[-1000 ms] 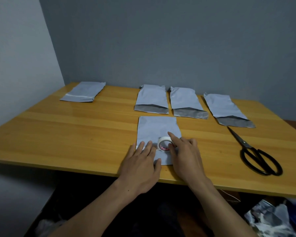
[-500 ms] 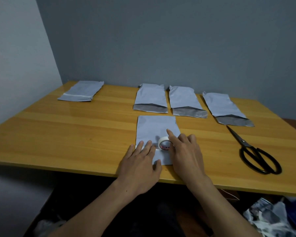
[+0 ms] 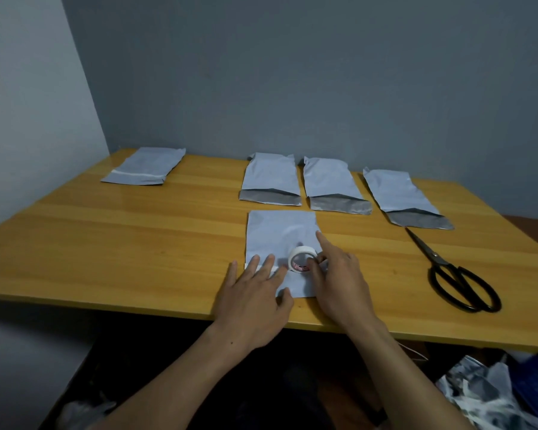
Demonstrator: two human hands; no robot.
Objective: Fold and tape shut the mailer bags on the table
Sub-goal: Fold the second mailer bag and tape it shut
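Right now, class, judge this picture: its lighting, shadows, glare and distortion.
Head view: dim, bluish light; soft glare on the table; a small shadow behind the tape roll on the mailer bag; wall corner leans from wide-angle distortion.

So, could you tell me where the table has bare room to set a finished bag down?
The table is barest on its left half, between the taped bag and the left hand. A narrower patch lies between right hand and scissors. Three open bags crowd the back.

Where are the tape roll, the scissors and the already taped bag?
tape roll (image 3: 298, 251): head view, white outer rim.
scissors (image 3: 434, 255): head view, blade pivot.
taped bag (image 3: 143, 164): head view, middle of its face.
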